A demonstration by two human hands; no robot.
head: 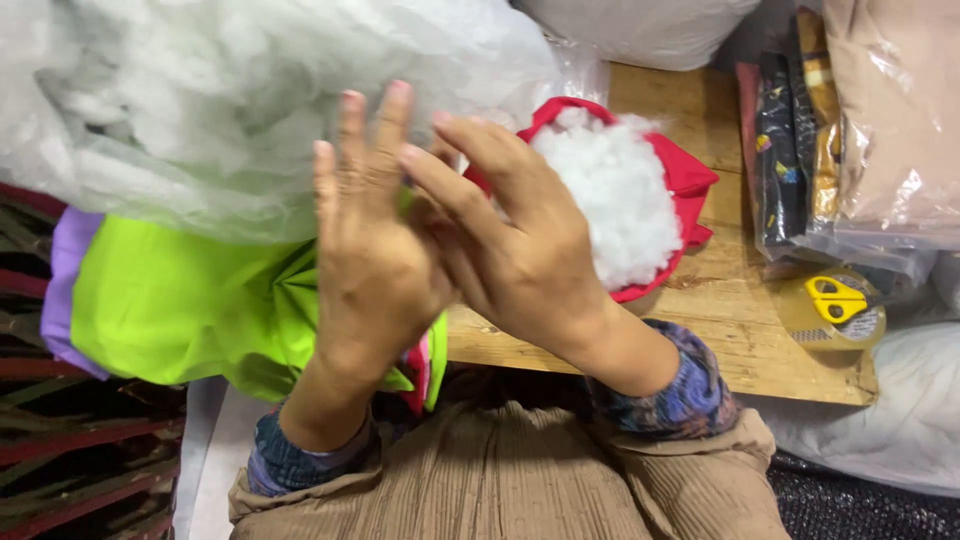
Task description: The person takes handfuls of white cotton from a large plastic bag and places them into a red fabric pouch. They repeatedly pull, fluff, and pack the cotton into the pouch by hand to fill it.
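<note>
Looming over everything at my upper left is the big clear bag of white stuffing (250, 90), with the lime green cloth (190, 310) bunched under it and a strip of purple cloth (62, 290) at its far edge. Past my hands, on the wooden table (720, 310), sits the red cover (690, 175), open at the top and heaped with white stuffing (615, 195). My left hand (365, 270) is raised with its back to me, fingers straight up and only slightly parted, holding nothing. My right hand (525, 245) crosses in front of it, fingers loosely spread and empty too, its back almost against the heap. I judge the filling packs best if I press it down evenly, palms flat. Yellow scissors (838, 298) lie on a tape roll (835, 315) to my right.
</note>
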